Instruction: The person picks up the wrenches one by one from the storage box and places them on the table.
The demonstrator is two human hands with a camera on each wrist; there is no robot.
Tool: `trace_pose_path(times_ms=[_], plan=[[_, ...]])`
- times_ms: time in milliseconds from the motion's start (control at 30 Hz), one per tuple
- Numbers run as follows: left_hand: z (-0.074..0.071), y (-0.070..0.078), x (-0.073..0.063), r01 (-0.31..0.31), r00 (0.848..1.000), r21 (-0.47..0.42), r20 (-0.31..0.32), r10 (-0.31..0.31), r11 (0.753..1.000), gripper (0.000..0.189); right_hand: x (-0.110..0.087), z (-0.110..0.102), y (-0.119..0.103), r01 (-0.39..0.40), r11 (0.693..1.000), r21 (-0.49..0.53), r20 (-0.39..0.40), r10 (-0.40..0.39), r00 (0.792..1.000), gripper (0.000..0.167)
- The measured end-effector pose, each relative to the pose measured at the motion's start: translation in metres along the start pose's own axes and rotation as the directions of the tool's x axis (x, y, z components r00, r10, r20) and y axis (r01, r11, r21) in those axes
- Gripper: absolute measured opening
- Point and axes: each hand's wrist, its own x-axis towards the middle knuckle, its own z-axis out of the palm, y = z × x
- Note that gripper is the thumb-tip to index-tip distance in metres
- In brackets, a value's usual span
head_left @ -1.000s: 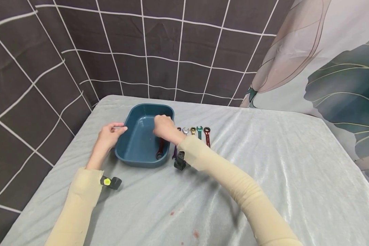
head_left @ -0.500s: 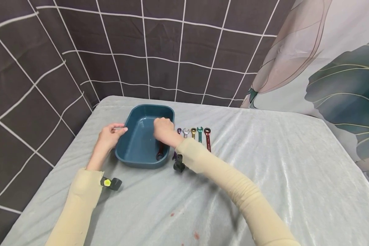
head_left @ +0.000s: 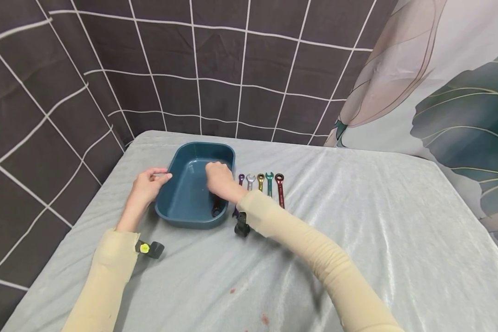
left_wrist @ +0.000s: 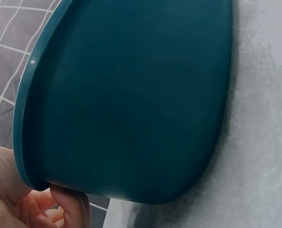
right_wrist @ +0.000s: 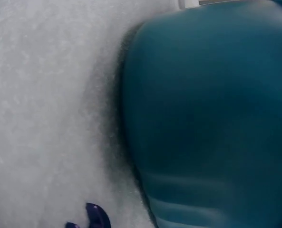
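A blue plastic bin (head_left: pixel 194 222) stands on the cloth-covered table. My left hand (head_left: pixel 146 186) pinches its left rim; in the left wrist view, fingers (left_wrist: pixel 70 206) reach under the lip. Over the bin's right side, my right hand (head_left: pixel 220 180) is curled round the upper part of a dark red ratcheting wrench (head_left: pixel 217 206). The wrench's ring end shows below the hand, low in the bin; its other end is hidden by the fingers. The right wrist view shows only the bin's outer wall (right_wrist: pixel 207 104), without the hand.
Right of the bin lies a row of wrenches: purple (head_left: pixel 241 178), silver (head_left: pixel 250 180), gold (head_left: pixel 261 180), green (head_left: pixel 269 181) and red (head_left: pixel 279 186). The right forearm covers their lower parts. A dark gridded curtain (head_left: pixel 219 55) hangs behind the table.
My right hand has sunk slightly into the bin, the dark red wrench shifting a little with it. The left hand stays at the rim.
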Motion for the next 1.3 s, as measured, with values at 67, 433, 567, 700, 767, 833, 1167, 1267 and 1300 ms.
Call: trace_pose_path(times_ms=[67,433,567,700,767,833,1167,1267,1300], plan=[[0.000,0.000,0.000,0.003,1.000,-0.003,-0.001,-0.003,1.000,0.047,0.000,0.001,0.001,0.019,1.000,0.013,-0.002,-0.019,1.000,0.008],[0.002,-0.002,0.001,-0.004,1.000,0.002,0.000,0.004,1.000,0.047,0.003,0.006,0.004,0.003,0.998,0.071,0.011,-0.004,1.000,0.009],[0.002,-0.002,0.001,0.001,1.000,-0.006,0.002,-0.001,1.000,0.047,0.006,0.003,0.001,-0.068,0.996,0.051,0.086,0.063,0.994,0.007],[0.002,-0.002,0.001,0.000,1.000,-0.006,0.001,0.000,1.000,0.047,0.011,0.002,0.001,-0.105,0.994,0.031,0.115,0.101,0.988,0.004],[0.001,-0.002,0.001,-0.002,1.000,-0.006,0.000,0.002,1.000,0.047,0.013,0.002,0.001,-0.113,0.993,0.019,0.114,0.110,0.987,0.004],[0.000,-0.002,0.001,-0.003,1.000,-0.009,0.002,0.003,1.000,0.046,0.015,0.002,0.002,-0.120,0.993,0.016,0.107,0.118,0.987,0.005],[0.002,-0.001,0.001,0.010,1.000,-0.017,0.010,-0.009,1.000,0.047,0.016,0.006,0.006,-0.159,0.980,0.117,0.095,0.148,0.984,0.012],[0.002,-0.001,0.001,0.010,1.000,-0.025,0.008,-0.010,1.000,0.048,0.017,0.008,0.007,-0.157,0.977,0.142,0.088,0.146,0.985,0.019],[0.002,-0.001,0.001,0.010,1.000,-0.028,0.008,-0.010,1.000,0.048,0.017,0.009,0.007,-0.158,0.975,0.153,0.086,0.146,0.985,0.021]])
